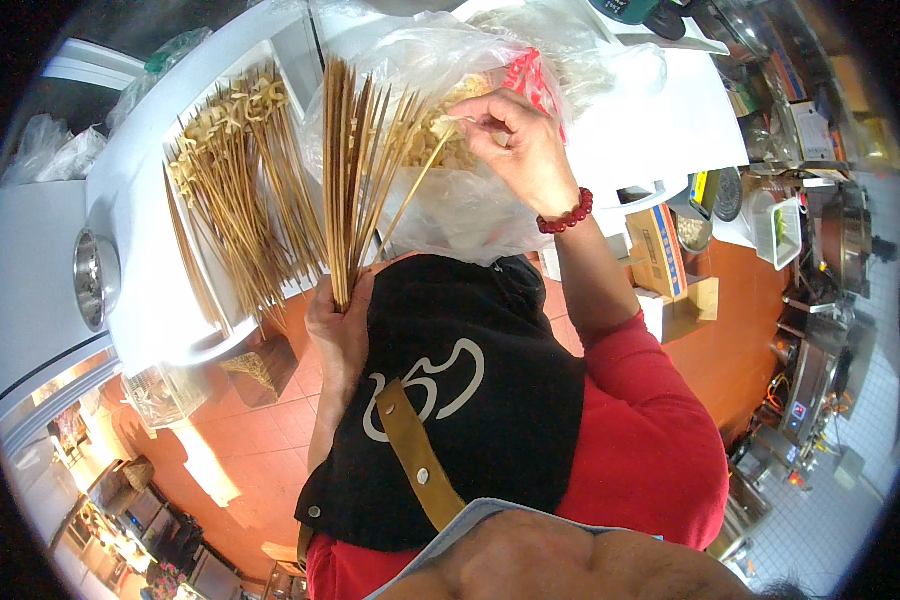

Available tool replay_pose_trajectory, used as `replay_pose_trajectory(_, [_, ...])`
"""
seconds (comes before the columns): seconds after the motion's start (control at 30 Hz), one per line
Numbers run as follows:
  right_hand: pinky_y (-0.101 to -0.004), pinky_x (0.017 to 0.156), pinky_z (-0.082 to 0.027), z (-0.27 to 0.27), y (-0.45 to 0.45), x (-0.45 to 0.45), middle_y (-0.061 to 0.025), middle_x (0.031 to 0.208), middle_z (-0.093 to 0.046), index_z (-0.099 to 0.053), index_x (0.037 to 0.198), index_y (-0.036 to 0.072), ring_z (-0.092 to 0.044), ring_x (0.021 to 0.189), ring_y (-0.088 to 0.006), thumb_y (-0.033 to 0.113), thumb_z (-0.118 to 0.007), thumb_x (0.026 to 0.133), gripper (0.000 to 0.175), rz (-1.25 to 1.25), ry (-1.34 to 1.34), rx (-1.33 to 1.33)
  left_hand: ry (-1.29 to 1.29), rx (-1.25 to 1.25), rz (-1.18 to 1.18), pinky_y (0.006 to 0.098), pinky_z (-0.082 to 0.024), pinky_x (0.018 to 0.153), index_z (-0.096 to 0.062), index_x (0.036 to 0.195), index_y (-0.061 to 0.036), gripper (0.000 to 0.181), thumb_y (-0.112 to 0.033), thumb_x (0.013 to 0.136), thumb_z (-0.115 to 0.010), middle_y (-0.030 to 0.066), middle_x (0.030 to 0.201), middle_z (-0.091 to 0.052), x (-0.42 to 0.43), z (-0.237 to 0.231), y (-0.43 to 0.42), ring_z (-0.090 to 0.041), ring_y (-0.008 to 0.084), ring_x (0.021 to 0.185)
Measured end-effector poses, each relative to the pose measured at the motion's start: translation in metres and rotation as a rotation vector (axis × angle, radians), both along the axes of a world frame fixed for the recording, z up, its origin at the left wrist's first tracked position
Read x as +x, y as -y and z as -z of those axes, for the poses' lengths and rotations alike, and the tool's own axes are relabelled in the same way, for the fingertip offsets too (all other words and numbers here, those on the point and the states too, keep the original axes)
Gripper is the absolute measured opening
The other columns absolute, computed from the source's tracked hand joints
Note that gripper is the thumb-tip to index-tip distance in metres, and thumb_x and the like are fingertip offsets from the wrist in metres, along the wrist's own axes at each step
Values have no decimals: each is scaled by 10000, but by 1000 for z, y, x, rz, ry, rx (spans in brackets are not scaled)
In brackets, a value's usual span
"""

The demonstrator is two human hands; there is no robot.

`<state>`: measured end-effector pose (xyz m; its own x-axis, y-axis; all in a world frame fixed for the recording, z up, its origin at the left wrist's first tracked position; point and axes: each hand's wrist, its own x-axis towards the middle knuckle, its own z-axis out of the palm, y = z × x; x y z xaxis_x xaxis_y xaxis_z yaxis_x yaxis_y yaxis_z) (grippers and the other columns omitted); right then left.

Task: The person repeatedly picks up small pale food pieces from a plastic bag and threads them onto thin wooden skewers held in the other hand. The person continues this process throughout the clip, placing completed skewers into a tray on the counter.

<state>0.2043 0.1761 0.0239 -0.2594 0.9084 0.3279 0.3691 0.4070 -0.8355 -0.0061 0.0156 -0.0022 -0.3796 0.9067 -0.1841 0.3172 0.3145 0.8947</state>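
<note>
My left hand [339, 315] grips the lower ends of a thick bundle of bamboo skewers [349, 180], their points fanned upward. One skewer [418, 184] leans out to the right of the bundle. At its tip my right hand [514, 135] pinches a pale, thin piece of food [447, 126] between thumb and fingers. Below and behind that hand, an open clear plastic bag [450, 214] holds more pale food pieces [420, 146]. To the left, a white tray [217, 289] carries many skewers [247, 195] with folded pale pieces threaded at their far ends.
A steel bowl [90, 279] stands on the left. More plastic bagging [600, 64] lies behind the food bag. Cardboard boxes [656, 247] are low on the right, and a white basket [163, 394] sits below the table's left end. Kitchen equipment [817, 375] lines the far right.
</note>
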Motion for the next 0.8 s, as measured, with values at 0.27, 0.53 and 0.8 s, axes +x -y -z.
replay_pose_trajectory(0.27, [-262, 626, -510, 6, -2, 0, -88, 826, -575, -628, 915, 59, -614, 675, -179, 69, -588, 782, 139, 4, -55, -32, -34, 18, 30, 236, -410, 653, -617, 916, 9, 158, -109, 815, -642, 40, 752, -559, 0, 1, -1, -489, 112, 701])
replay_pose_trajectory(0.53, [-319, 578, -488, 6, 6, -7, -99, 801, -573, -617, 882, 74, -595, 649, -238, 48, -608, 738, 147, 69, 92, 190, -57, 4, 10, 243, -410, 633, -626, 900, -2, 137, -109, 815, -638, 50, 729, -562, 4, -4, -1, -499, 118, 676])
replay_pose_trajectory(0.8, [-351, 592, -481, 9, 13, -15, -106, 782, -566, -597, 868, 68, -584, 671, -262, 35, -612, 723, 150, 109, 109, 259, -74, 47, 19, 224, -415, 634, -613, 911, 16, 185, -146, 824, -642, 18, 747, -586, 4, -4, 1, -499, 85, 685])
